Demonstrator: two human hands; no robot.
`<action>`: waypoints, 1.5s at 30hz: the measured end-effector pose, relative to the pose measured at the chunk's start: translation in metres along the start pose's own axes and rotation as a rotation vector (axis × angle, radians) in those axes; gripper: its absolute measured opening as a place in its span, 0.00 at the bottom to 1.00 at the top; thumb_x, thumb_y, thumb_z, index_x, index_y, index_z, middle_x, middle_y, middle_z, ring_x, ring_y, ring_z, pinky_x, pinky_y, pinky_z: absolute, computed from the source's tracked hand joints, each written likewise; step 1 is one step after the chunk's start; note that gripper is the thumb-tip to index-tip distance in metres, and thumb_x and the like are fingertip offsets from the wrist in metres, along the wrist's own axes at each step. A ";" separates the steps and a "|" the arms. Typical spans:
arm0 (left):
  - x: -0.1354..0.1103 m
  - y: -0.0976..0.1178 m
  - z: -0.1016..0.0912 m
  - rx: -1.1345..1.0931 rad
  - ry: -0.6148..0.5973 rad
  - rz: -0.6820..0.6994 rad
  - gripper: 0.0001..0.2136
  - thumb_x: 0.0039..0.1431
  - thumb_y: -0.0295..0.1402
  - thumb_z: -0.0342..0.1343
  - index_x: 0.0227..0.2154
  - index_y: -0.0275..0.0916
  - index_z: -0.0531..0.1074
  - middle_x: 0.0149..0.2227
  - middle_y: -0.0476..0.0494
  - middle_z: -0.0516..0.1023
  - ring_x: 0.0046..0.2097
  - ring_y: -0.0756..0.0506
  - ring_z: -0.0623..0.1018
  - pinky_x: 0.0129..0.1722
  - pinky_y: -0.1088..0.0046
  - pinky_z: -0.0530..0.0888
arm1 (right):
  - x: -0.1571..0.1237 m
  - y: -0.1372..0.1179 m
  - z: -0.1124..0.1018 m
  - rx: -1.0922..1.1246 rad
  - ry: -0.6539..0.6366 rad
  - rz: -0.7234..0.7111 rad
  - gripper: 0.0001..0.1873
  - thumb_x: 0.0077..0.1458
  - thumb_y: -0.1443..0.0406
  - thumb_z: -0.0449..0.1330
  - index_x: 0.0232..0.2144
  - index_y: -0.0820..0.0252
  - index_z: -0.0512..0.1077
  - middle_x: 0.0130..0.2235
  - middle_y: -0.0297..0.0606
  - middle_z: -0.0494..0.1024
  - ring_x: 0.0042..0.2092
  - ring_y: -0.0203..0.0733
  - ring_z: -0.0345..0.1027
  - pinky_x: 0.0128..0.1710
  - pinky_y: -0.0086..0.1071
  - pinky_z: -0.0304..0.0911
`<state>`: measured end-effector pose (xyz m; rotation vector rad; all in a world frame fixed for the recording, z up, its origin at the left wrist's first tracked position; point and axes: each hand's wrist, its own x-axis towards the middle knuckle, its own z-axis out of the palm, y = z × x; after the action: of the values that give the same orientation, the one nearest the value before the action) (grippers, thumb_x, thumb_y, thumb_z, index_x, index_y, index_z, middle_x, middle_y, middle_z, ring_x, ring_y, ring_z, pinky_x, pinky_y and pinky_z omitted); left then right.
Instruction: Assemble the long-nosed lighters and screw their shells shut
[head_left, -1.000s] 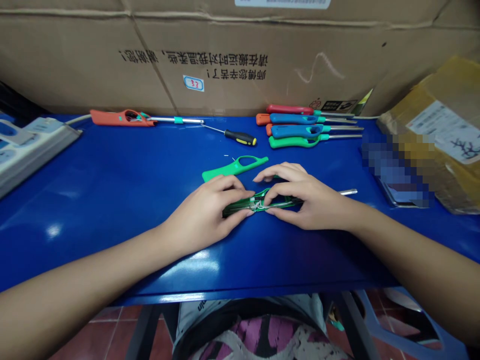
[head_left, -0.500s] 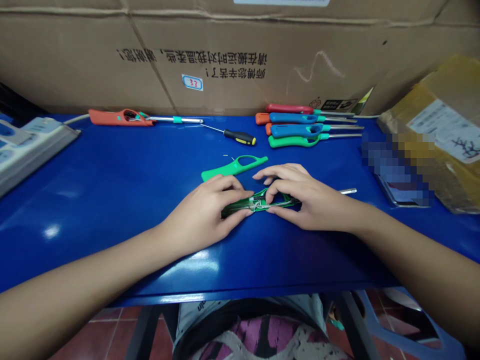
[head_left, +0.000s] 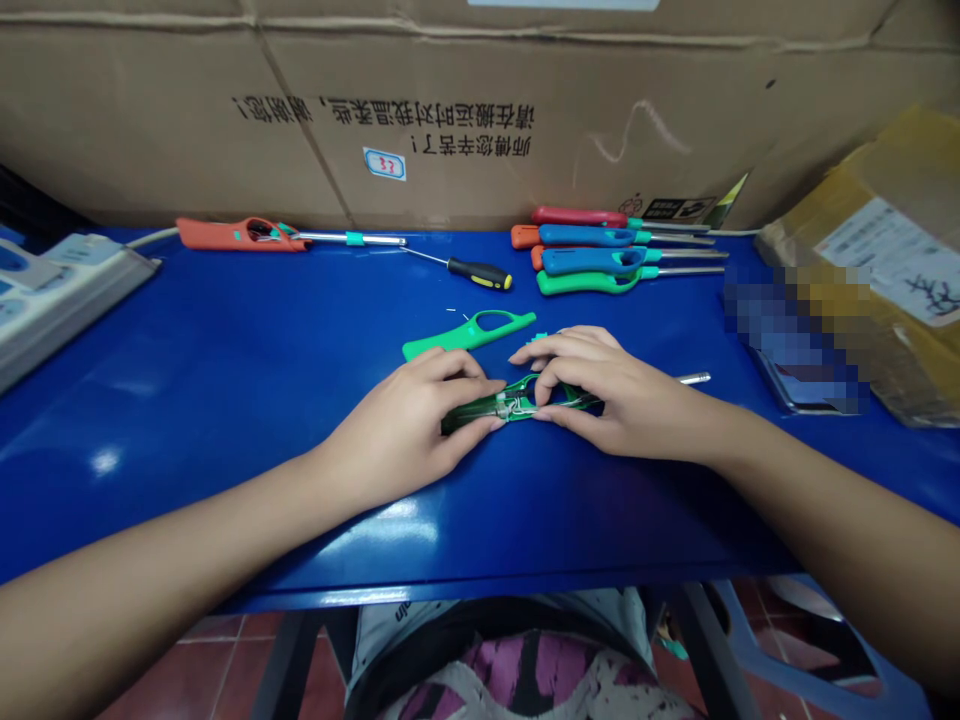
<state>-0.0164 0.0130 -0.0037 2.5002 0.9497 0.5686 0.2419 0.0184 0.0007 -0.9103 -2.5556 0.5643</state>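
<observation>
An opened green lighter body [head_left: 504,407] with wires and metal parts showing lies on the blue table [head_left: 225,400], its metal tube tip [head_left: 694,379] poking out to the right. My left hand [head_left: 409,425] grips the handle end of it, fingers curled round. My right hand [head_left: 607,390] pinches the middle of the same body with thumb and fingers. Just behind my hands lies a loose green handle shell [head_left: 469,334].
Finished long lighters [head_left: 600,255] in red, orange, blue and green lie stacked at the back right. An opened orange lighter [head_left: 240,234] and a screwdriver [head_left: 472,271] lie at the back. A power strip [head_left: 52,295] sits left, a cardboard box [head_left: 450,100] behind, a taped parcel [head_left: 885,270] right.
Almost nothing moved. My right fingers shifted slightly on the middle of the green lighter body; both hands stay on it.
</observation>
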 end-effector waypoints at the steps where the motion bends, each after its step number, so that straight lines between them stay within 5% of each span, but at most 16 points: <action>1: 0.000 0.000 0.000 0.001 -0.001 0.003 0.13 0.66 0.34 0.58 0.51 0.38 0.77 0.44 0.40 0.76 0.46 0.42 0.76 0.50 0.59 0.74 | 0.000 0.000 -0.001 0.001 -0.006 0.001 0.03 0.63 0.64 0.59 0.37 0.55 0.73 0.57 0.43 0.76 0.61 0.48 0.66 0.64 0.51 0.52; 25: 0.001 -0.001 0.000 0.020 -0.023 0.025 0.14 0.67 0.35 0.57 0.53 0.38 0.76 0.45 0.40 0.76 0.46 0.41 0.76 0.50 0.59 0.74 | 0.000 0.005 -0.005 0.020 -0.031 0.032 0.06 0.64 0.64 0.58 0.35 0.55 0.75 0.56 0.42 0.77 0.60 0.48 0.68 0.63 0.51 0.52; 34: 0.000 0.001 -0.001 0.014 -0.108 0.058 0.16 0.69 0.33 0.53 0.58 0.40 0.67 0.51 0.41 0.75 0.52 0.41 0.74 0.52 0.60 0.72 | 0.002 0.006 -0.005 0.044 0.000 0.050 0.04 0.60 0.64 0.62 0.33 0.55 0.77 0.55 0.42 0.78 0.58 0.49 0.70 0.61 0.50 0.57; 45: 0.002 -0.004 0.000 0.015 -0.081 0.107 0.14 0.71 0.30 0.50 0.57 0.39 0.67 0.49 0.40 0.74 0.53 0.42 0.72 0.55 0.61 0.71 | 0.002 0.008 -0.011 0.226 0.073 0.190 0.10 0.56 0.64 0.65 0.40 0.55 0.71 0.40 0.35 0.78 0.41 0.41 0.72 0.43 0.36 0.68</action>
<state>-0.0173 0.0169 -0.0058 2.5784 0.7969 0.4904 0.2501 0.0281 0.0063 -1.0755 -2.2980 0.8394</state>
